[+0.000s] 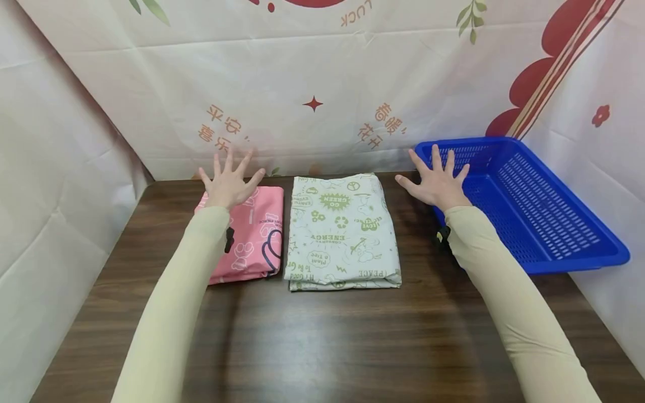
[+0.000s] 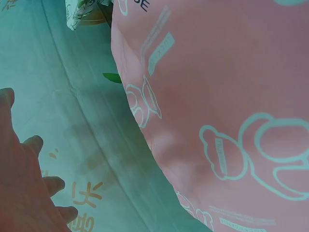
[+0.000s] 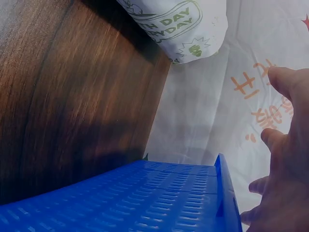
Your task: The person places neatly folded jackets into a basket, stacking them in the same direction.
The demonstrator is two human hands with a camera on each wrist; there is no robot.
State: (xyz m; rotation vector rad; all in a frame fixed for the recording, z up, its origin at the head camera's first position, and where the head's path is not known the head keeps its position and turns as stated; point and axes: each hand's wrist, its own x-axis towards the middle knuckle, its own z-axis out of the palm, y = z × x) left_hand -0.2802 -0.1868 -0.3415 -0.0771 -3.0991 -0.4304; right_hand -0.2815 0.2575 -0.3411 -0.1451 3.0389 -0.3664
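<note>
My left hand (image 1: 228,183) is spread with straight fingers above the far part of a folded pink cloth (image 1: 252,235) with white and dark line prints. In the left wrist view the pink cloth (image 2: 231,96) fills the right side, apart from the fingers. Right of it lies a folded white cloth (image 1: 342,235) with green prints and lettering. My right hand (image 1: 437,182), fingers also spread, hovers by the left rim of a blue plastic basket (image 1: 569,263). In the right wrist view that hand (image 3: 285,159) is beside the basket wall (image 3: 169,193) and holds nothing.
Both cloths lie on a dark wood-grain table (image 1: 322,341). A pale printed curtain (image 1: 282,73) hangs along the back and both sides. The slotted basket stands at the right, close to the side curtain.
</note>
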